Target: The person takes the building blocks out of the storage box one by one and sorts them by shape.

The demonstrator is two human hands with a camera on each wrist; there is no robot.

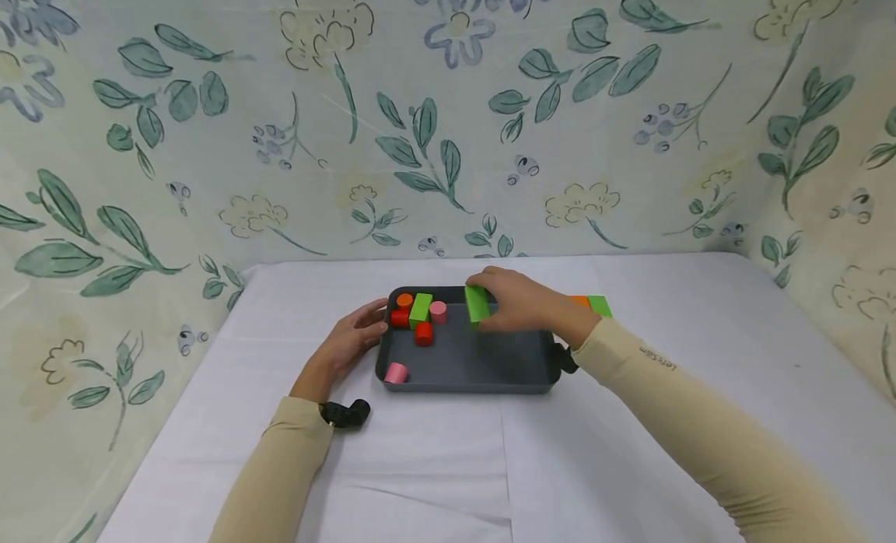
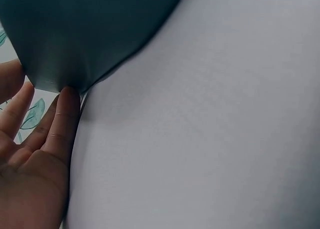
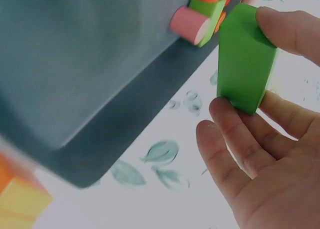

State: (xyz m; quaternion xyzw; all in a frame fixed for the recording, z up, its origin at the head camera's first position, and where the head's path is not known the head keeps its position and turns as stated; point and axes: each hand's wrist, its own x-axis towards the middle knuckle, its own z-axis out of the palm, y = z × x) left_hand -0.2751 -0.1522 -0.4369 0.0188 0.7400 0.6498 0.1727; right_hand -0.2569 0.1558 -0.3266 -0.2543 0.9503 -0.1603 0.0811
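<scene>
- Green block (image 1: 477,304): pinched in the right hand (image 1: 521,300), thumb on one side, fingers on the other. From the head view it stands tilted at the tray's far edge, right of the small pieces; gap to the tray unclear.
- Left hand (image 1: 348,339): well apart from the green block and the right hand, at the tray's left end; fingers extended, tips touching the outer wall.
- Grey tray (image 1: 483,368): between the two hands, on the white surface (image 1: 441,457).
- Far left of tray, clustered: second green block (image 1: 421,310), orange cylinder (image 1: 404,300), two red cylinders (image 1: 423,334), pink cylinder (image 1: 438,313).
- Near left corner: another pink cylinder (image 1: 396,373).
- Right of tray, partly behind the right forearm: orange block (image 1: 579,300), third green block (image 1: 600,306).
- Behind: flowered cloth (image 1: 448,138).
</scene>
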